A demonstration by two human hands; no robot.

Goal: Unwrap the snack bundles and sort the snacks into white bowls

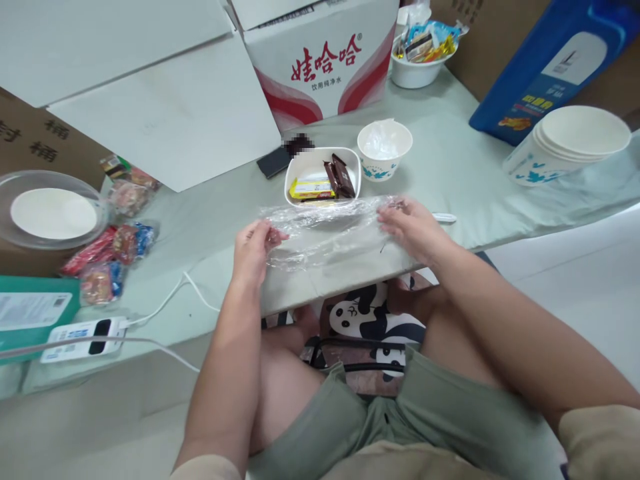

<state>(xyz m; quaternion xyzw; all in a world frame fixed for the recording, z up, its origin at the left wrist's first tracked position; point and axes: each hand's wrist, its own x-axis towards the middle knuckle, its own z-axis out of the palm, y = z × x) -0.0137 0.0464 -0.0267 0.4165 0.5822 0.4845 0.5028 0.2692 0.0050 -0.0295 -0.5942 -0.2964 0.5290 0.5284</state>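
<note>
A sheet of clear plastic wrap stretches between my two hands above the front edge of the table. My left hand pinches its left end, and my right hand grips the right end. Just beyond the wrap sits a white square bowl with a yellow packet and brown wrapped snacks inside. The wrap overlaps the bowl's near edge in view; I cannot tell whether they touch. Behind my right hand is a paper cup with crumpled clear plastic in it.
White boxes stand at the back. Wrapped snacks, a power bank and a white cable lie at left. Stacked paper cups, a blue container and a snack-filled white bowl occupy the right. A white handle shows beside my right hand.
</note>
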